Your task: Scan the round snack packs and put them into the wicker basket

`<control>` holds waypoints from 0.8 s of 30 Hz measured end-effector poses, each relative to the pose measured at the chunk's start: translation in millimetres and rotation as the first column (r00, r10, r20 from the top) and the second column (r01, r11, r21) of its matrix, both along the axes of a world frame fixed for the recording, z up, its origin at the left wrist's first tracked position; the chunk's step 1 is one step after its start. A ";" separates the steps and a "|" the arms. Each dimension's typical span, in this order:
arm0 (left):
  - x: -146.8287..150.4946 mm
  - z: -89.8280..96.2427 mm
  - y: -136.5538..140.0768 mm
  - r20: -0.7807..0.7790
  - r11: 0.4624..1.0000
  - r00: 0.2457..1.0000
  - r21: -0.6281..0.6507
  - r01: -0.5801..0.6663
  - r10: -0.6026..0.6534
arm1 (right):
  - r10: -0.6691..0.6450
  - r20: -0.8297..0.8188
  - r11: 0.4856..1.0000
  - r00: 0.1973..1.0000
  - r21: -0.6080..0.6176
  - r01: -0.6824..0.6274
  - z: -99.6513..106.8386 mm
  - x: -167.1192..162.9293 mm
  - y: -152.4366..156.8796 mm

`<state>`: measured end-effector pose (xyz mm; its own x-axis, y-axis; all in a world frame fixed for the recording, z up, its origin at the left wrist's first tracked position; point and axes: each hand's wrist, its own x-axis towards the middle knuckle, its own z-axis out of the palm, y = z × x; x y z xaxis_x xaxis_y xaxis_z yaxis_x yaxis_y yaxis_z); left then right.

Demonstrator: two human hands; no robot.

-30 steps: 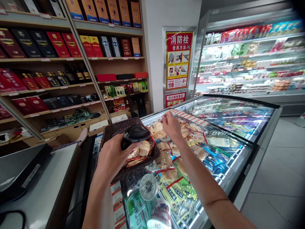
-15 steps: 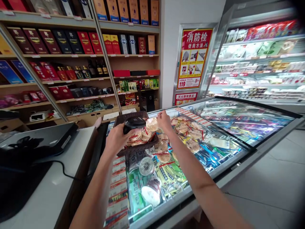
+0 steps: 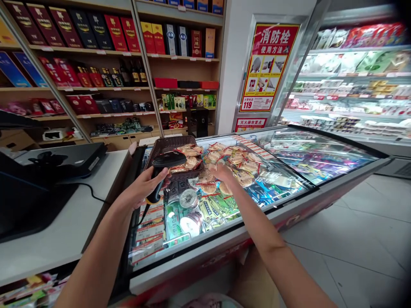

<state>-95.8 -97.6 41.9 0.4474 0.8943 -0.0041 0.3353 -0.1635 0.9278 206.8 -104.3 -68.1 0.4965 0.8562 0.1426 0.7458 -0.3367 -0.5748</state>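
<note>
My left hand point(image 3: 149, 185) is wrapped around the handle of a black barcode scanner point(image 3: 169, 159) with yellow trim. The scanner's head reaches over the near edge of a dark brown woven basket point(image 3: 156, 149) holding several clear packets of round flat biscuits point(image 3: 192, 162). To the right, my right hand point(image 3: 222, 172) is down at the packets on the freezer's glass lid, its fingers curled and closed at the edge of a biscuit packet point(image 3: 208, 173); the fingertips are partly hidden. More biscuit packets point(image 3: 244, 179) lie spread around and beyond this hand.
Under the chest freezer's glass point(image 3: 221, 226) lie ice-cream packs and tubs. A white counter point(image 3: 64, 231) with a black machine point(image 3: 80, 158) and cable stands at left. Behind are shelves of boxes point(image 3: 109, 32) and bottles, and a refrigerated display point(image 3: 353, 85) at right.
My right hand has moved from beside the scanner, where it held a biscuit packet, down to the packets on the glass. The scanner has shifted left and lower with my left hand. The view has tilted down.
</note>
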 end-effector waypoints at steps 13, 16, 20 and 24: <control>28.9 -55.0 -44.7 -0.045 0.986 0.999 0.166 0.021 -0.014 | 0.127 -0.787 0.877 0.604 0.373 0.302 -29.0 -8.5 -48.1; 38.1 -67.7 -44.4 -0.087 0.975 0.996 0.224 -0.003 0.023 | 0.201 -0.737 0.841 0.646 0.468 0.272 -26.0 -14.2 -71.9; 48.2 -71.7 -47.2 -0.170 0.955 0.985 0.296 0.027 0.025 | 0.201 -0.675 0.822 0.710 0.511 0.252 -22.6 -23.1 -85.7; 47.8 -72.1 -48.2 -0.213 0.953 0.977 0.300 0.040 0.026 | 0.165 -0.626 0.842 0.762 0.492 0.222 -17.3 -31.7 -85.7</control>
<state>-48.0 -145.8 -30.3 0.4719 0.8652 0.1694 0.5170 -0.4272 0.7418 175.1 -190.0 -85.4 0.6551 0.7294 0.1969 0.1440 0.1353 -0.9803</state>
